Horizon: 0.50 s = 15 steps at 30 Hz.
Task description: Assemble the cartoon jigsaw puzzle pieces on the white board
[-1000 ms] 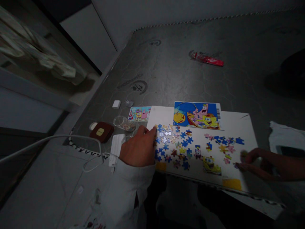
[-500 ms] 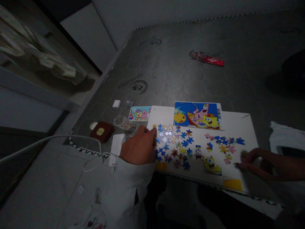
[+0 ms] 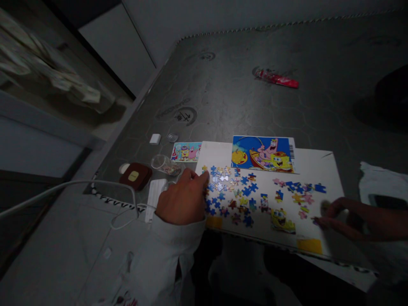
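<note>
Surface: one grey mat [image 3: 229, 102], honeycomb-patterned, dark-and-light edging, in front of you. Room: dim; pale floor [image 3: 57, 255] and one heap of light cloth [image 3: 79, 83] to your left.

Hands, two. Your left hand [image 3: 181, 197]: fingers bent, fingertips at the left group of pieces; whether they grip one, you cannot tell. Your right hand [image 3: 360, 221]: fingers curled in shadow, fingertips at one small piece [image 3: 315, 221]; a firm grip cannot be confirmed.

White board [image 3: 315, 163], one, near you on the mat. Loose puzzle pieces [image 3: 253, 187], on the board in two groups, left and right; too small and crowded to count exactly. Joined yellow section [image 3: 282, 220], one, near edge. Yellow patches [image 3: 310, 245], two, same edge. Picture cards [image 3: 261, 154], two: one large, one small.

To your left: clear jar [image 3: 164, 164], one, lying tipped, contents inside; brown case [image 3: 136, 176], one; white box [image 3: 155, 139], one. Far off: red wrapper [image 3: 280, 80], one.
</note>
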Tool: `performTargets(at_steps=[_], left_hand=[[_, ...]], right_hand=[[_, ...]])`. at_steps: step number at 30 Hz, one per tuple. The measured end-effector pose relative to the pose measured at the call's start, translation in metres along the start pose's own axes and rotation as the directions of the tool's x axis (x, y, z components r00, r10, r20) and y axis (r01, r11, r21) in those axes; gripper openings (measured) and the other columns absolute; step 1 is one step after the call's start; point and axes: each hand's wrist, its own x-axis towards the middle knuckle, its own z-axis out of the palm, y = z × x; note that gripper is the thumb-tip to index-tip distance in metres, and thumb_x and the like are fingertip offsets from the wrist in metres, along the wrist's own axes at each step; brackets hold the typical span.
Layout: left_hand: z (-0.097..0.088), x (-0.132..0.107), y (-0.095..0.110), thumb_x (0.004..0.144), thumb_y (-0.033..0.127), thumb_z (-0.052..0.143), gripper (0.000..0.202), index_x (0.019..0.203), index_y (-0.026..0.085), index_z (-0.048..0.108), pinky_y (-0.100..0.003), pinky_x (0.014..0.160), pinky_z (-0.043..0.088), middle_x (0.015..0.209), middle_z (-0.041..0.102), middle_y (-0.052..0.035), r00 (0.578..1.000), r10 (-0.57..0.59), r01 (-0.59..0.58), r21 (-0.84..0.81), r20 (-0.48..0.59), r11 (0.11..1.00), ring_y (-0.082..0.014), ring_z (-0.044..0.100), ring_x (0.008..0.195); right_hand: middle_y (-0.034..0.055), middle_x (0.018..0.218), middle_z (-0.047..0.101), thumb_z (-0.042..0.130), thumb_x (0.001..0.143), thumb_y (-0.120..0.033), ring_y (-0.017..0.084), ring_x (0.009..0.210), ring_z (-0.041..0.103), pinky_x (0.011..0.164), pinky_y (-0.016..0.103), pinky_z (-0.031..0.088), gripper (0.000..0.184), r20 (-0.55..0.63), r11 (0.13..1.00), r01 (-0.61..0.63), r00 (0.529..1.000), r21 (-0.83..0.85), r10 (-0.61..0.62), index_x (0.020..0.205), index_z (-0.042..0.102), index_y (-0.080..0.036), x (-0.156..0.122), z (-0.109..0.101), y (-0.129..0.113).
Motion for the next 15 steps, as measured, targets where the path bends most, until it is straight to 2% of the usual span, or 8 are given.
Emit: performTargets(at_steps=[2,5,9,12,15], left_hand=[[-0.001,-0.001,0.000,0.109,0.024,0.056,0.054,0.159,0.041,0.064,-0.047,0.086,0.067,0.156,0.065,-0.0109,1.000,0.012,-0.012,0.005,0.006,1.000,-0.0341,0.081,0.113],[-0.002,-0.004,0.001,0.107,0.021,0.056,0.044,0.147,0.035,0.070,-0.046,0.085,0.067,0.151,0.067,-0.0110,1.000,0.003,-0.004,0.019,0.016,1.000,-0.0330,0.080,0.110],[-0.004,-0.006,0.001,0.103,0.024,0.065,0.046,0.147,0.037,0.070,-0.045,0.087,0.067,0.155,0.065,-0.0109,0.998,-0.005,0.003,0.026,0.059,1.000,-0.0321,0.081,0.110],[-0.003,-0.004,0.000,0.105,0.023,0.063,0.043,0.144,0.036,0.072,-0.048,0.087,0.067,0.153,0.066,-0.0126,0.997,0.007,-0.008,0.012,0.082,1.000,-0.0328,0.081,0.111],[-0.001,-0.002,0.001,0.105,0.020,0.060,0.043,0.144,0.034,0.072,-0.049,0.086,0.068,0.154,0.064,-0.0132,0.998,0.011,-0.011,0.005,0.057,1.000,-0.0328,0.081,0.108]], right_hand=[[0.0025,0.085,0.082,0.065,0.075,-0.099,0.026,0.062,0.074,0.066,0.044,0.065,0.067,-0.047,0.999,0.037,0.998,0.007,-0.036,0.099,0.074,-0.037,-0.002,0.003,-0.001],[0.0020,0.088,0.084,0.069,0.077,-0.094,0.027,0.069,0.078,0.065,0.041,0.064,0.061,-0.073,0.997,0.064,0.995,0.034,-0.061,0.097,0.075,-0.036,-0.007,0.007,-0.004],[0.0030,0.091,0.084,0.065,0.078,-0.097,0.027,0.069,0.076,0.065,0.042,0.063,0.065,-0.162,0.998,0.060,0.985,0.022,-0.056,0.096,0.076,-0.035,-0.007,0.009,-0.002],[0.0048,0.093,0.085,0.066,0.074,-0.099,0.026,0.065,0.074,0.065,0.043,0.063,0.070,-0.084,0.999,0.027,0.996,-0.019,-0.029,0.100,0.077,-0.035,-0.002,0.008,0.004],[0.0069,0.097,0.086,0.064,0.075,-0.099,0.029,0.072,0.078,0.067,0.043,0.065,0.072,-0.017,0.999,0.043,0.999,-0.022,-0.044,0.105,0.078,-0.035,0.000,0.009,0.006]])
